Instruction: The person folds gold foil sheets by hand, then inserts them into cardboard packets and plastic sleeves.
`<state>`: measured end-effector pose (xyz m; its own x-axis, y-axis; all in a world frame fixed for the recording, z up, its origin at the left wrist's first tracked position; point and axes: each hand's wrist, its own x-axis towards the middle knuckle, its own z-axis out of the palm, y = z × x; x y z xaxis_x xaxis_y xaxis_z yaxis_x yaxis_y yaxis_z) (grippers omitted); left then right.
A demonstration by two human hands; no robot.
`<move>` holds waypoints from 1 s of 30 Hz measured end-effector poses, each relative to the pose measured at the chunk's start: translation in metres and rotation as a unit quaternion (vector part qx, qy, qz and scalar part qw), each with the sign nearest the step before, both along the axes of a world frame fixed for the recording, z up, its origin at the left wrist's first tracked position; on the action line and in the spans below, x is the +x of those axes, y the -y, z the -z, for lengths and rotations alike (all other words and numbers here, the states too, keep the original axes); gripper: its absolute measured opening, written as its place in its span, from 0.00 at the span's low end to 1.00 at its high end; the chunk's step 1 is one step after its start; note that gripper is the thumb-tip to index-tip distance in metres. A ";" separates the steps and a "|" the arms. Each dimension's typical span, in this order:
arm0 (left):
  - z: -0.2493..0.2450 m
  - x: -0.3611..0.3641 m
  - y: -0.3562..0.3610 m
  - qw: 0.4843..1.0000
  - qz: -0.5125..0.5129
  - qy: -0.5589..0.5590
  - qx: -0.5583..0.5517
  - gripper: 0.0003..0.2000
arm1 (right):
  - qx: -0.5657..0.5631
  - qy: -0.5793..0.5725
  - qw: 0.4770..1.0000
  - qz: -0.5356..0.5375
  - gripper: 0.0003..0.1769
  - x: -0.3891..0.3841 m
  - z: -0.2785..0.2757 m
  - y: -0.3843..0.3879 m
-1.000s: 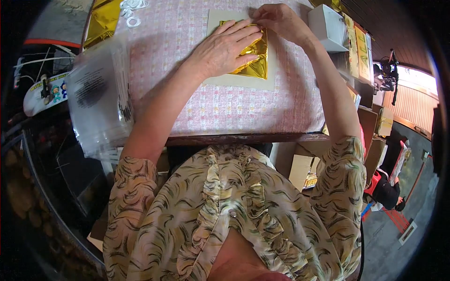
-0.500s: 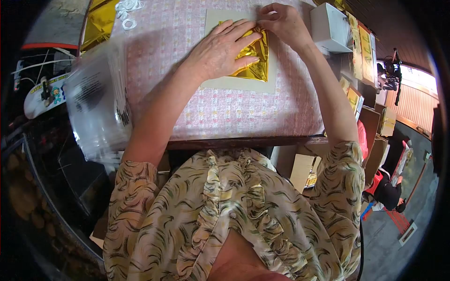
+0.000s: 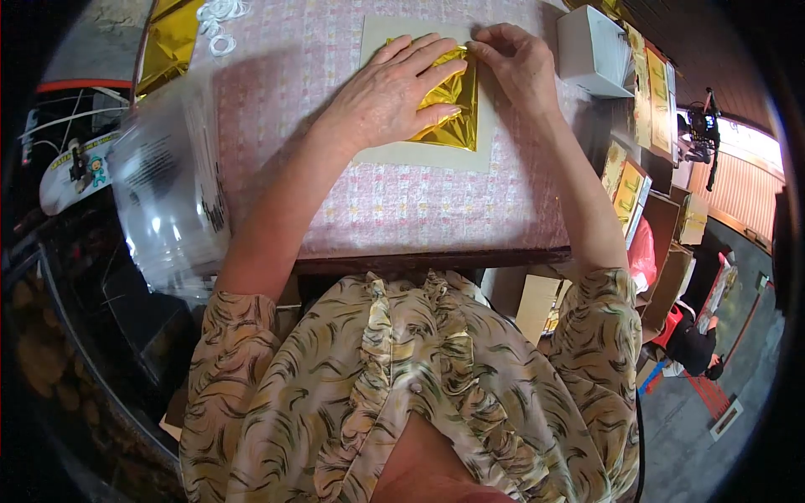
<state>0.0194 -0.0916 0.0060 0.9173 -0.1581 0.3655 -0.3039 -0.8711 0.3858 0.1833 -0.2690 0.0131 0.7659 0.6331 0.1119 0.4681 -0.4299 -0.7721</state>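
A folded sheet of gold foil (image 3: 464, 117) lies on a grey cardboard square (image 3: 423, 159), which rests on the pink checked tablecloth (image 3: 394, 210). Flat on the foil, my left hand (image 3: 394, 90) has its fingers spread and covers the foil's left part. At the foil's upper right corner is my right hand (image 3: 520, 67), its thumb and index finger pinched together. Whatever may be between those fingertips is too small to make out.
Clear plastic bags (image 3: 163, 184) lie at the table's left edge, below white string loops (image 3: 221, 17). More gold foil (image 3: 172, 42) is at the upper left. A white box (image 3: 591, 52) stands at the upper right, beside yellow cartons (image 3: 658, 92).
My right hand has turned slightly and moved a little right and down, still at the foil's corner. My left hand stays spread on the foil.
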 end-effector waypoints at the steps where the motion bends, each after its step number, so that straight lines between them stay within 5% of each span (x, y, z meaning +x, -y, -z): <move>1: 0.000 0.000 0.000 1.000 0.000 0.002 0.000 0.27 | 0.030 -0.022 0.999 0.012 0.14 -0.001 -0.002 -0.001; 5: -0.001 0.000 -0.001 1.000 -0.001 -0.002 0.002 0.28 | 0.033 -0.039 0.998 0.047 0.14 -0.029 -0.027 0.013; 7: -0.001 -0.001 0.000 1.000 -0.001 -0.006 0.009 0.28 | -0.103 0.262 0.956 -0.079 0.17 -0.047 -0.043 0.020; 11: -0.005 -0.001 -0.001 1.000 -0.006 -0.006 0.008 0.29 | -0.173 0.302 0.928 -0.132 0.28 -0.067 -0.029 0.029; 26: 0.010 0.009 -0.010 0.999 0.020 -0.047 0.006 0.40 | -0.225 0.337 0.898 -0.168 0.43 -0.064 -0.029 0.035; 28: 0.029 0.019 -0.016 0.974 0.075 0.213 0.021 0.34 | -0.168 0.347 0.903 -0.189 0.48 -0.062 -0.047 0.030; 29: -0.027 0.002 -0.009 0.993 0.047 -0.104 0.020 0.40 | -0.211 0.187 0.930 -0.238 0.66 -0.056 -0.046 0.034; 30: -0.025 0.000 -0.009 0.993 0.045 -0.106 0.022 0.40 | -0.209 0.186 0.930 -0.239 0.66 -0.046 -0.029 0.034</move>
<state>0.0194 -0.0829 0.0314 0.9543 -0.2542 0.1570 -0.2972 -0.8613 0.4121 0.1371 -0.3034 0.0418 0.3438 0.9388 -0.0198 0.8838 -0.3306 -0.3309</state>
